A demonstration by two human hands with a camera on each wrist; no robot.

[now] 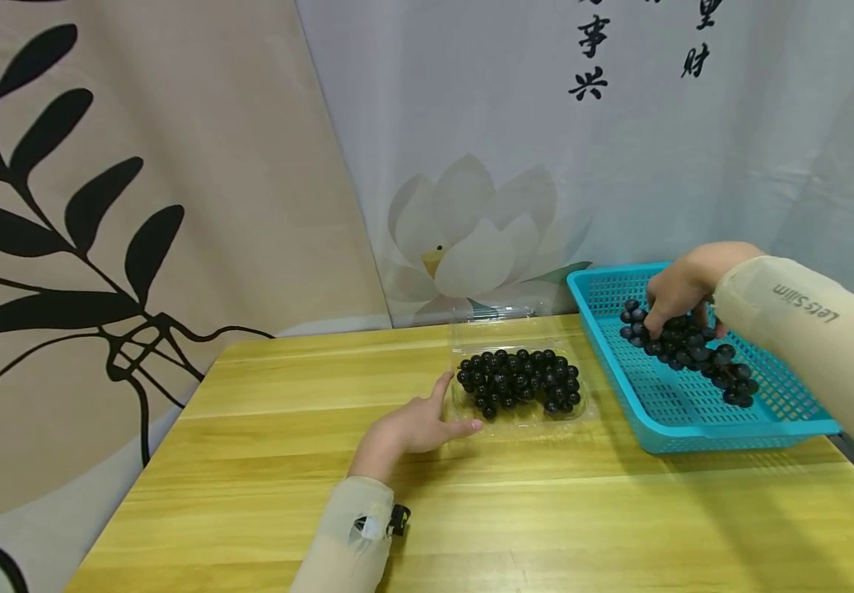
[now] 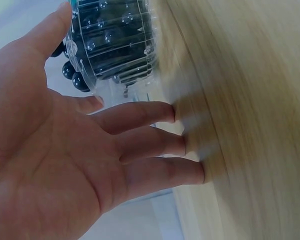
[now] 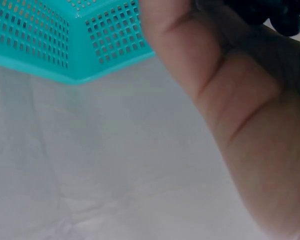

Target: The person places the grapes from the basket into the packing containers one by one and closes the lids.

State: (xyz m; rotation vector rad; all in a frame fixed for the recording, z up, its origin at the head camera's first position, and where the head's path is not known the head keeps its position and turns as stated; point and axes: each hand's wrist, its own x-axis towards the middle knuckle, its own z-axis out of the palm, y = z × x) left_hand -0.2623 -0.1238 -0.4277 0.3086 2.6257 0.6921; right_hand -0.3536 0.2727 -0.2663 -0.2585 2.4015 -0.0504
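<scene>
In the head view, my right hand grips a bunch of dark grapes over the blue basket, the bunch slanting down to the right. Most of its fingers are hidden behind the hand and grapes. My left hand is at the left side of a clear plastic box, thumb and a finger spread along its edge. More dark grapes lie in that box. The left wrist view shows this hand's fingers extended, tips at the tabletop, beside the box's ribbed wall.
The wooden table spreads out in front of and left of the box. The perforated basket stands at its right side. Behind hangs a printed curtain with leaves, a lotus and dark writing, close to the table's back edge.
</scene>
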